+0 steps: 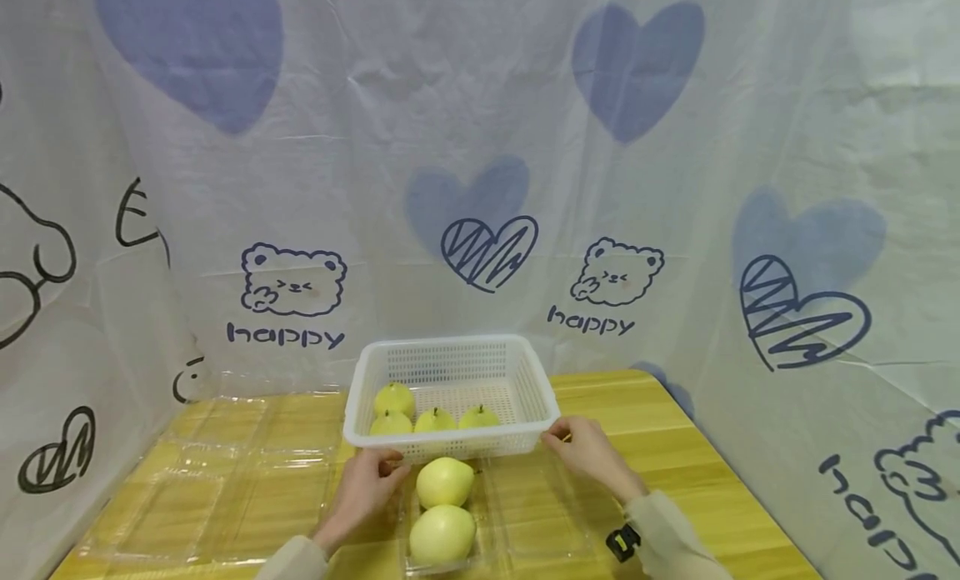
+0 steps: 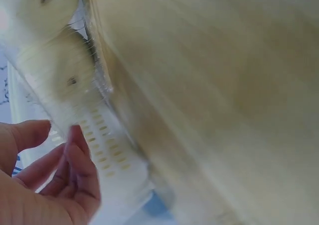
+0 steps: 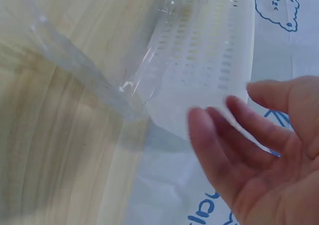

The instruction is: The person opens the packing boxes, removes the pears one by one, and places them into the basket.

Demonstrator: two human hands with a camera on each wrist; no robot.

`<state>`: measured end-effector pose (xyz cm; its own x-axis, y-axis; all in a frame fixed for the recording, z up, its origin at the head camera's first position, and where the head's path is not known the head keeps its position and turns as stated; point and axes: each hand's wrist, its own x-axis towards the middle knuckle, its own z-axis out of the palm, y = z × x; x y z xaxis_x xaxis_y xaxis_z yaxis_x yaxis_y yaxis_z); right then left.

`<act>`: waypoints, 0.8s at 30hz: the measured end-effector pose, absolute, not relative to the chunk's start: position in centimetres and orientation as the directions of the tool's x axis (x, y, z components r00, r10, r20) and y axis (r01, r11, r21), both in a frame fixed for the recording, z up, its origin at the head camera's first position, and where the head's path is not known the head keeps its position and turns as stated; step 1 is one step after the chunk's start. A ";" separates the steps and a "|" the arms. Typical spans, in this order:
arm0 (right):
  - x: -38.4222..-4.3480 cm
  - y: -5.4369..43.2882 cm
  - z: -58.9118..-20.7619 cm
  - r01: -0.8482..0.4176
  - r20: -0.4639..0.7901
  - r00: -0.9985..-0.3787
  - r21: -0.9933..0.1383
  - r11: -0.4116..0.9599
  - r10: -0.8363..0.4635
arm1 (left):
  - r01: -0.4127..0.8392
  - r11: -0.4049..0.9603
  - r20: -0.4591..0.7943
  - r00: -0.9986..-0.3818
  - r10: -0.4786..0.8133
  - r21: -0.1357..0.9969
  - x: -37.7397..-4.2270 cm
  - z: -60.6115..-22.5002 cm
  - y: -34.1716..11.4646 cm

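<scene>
A white plastic basket (image 1: 528, 430) stands at the back of the table, with several yellow-green pears (image 1: 436, 420) inside its front and left part. In front of it, a clear plastic container (image 1: 483, 555) holds two pears (image 1: 442, 534), one behind the other. My left hand (image 1: 365, 490) is beside the basket's front left corner, left of the container; in the left wrist view its thumb and bent fingers are apart. My right hand (image 1: 591, 455) is at the basket's front right corner. In the right wrist view its fingers are loosely bent, the thumb apart from them. Whether either hand touches the basket, I cannot tell.
Several clear plastic containers (image 1: 168, 513) lie on the left of the wooden table (image 1: 675, 480). Another clear piece (image 1: 543, 509) lies on the right. A white printed curtain (image 1: 360, 188) hangs behind and along both sides. A black device (image 1: 622, 542) is at the right wrist.
</scene>
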<state>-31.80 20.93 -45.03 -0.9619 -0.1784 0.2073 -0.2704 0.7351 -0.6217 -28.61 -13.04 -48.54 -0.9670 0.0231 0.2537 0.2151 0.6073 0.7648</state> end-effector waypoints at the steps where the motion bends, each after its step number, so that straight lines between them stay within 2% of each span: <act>1: -31.9 20.7 -45.0 -0.280 0.246 -0.956 -0.605 0.746 -0.159 | 0.223 0.643 0.271 -0.962 0.025 0.733 -28.5 -48.4 -13.1; 4: -32.1 20.3 -44.9 -0.316 0.352 -0.926 -0.527 0.789 -0.136 | 0.257 0.706 0.305 -0.950 0.061 0.660 -28.1 -47.7 -13.2; 7: -32.1 19.8 -44.7 -0.350 0.429 -0.891 -0.436 0.829 -0.150 | 0.360 0.724 0.352 -0.920 0.172 0.589 -27.6 -47.1 -12.9; 11: -32.1 19.0 -44.7 -0.390 0.457 -0.866 -0.362 0.847 -0.203 | 0.539 0.682 0.386 -0.839 0.384 0.494 -27.0 -46.6 -12.2; 14: -32.3 18.3 -44.6 -0.440 0.447 -0.853 -0.334 0.834 -0.270 | 0.618 0.664 0.379 -0.785 0.491 0.421 -26.4 -46.6 -11.5; 18: -32.4 17.7 -44.5 -0.486 0.442 -0.834 -0.305 0.819 -0.331 | 0.656 0.667 0.342 -0.754 0.561 0.353 -25.8 -46.8 -10.8; 24: -32.5 17.5 -44.4 -0.498 0.442 -0.823 -0.259 0.827 -0.357 | 0.667 0.682 0.335 -0.743 0.579 0.300 -25.5 -47.2 -10.3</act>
<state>-32.50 17.49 -44.44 -0.8228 -0.3573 0.4420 -0.4984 0.8274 -0.2589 -25.51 -10.28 -47.24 -0.7431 0.5794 0.3349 0.6669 0.6821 0.2999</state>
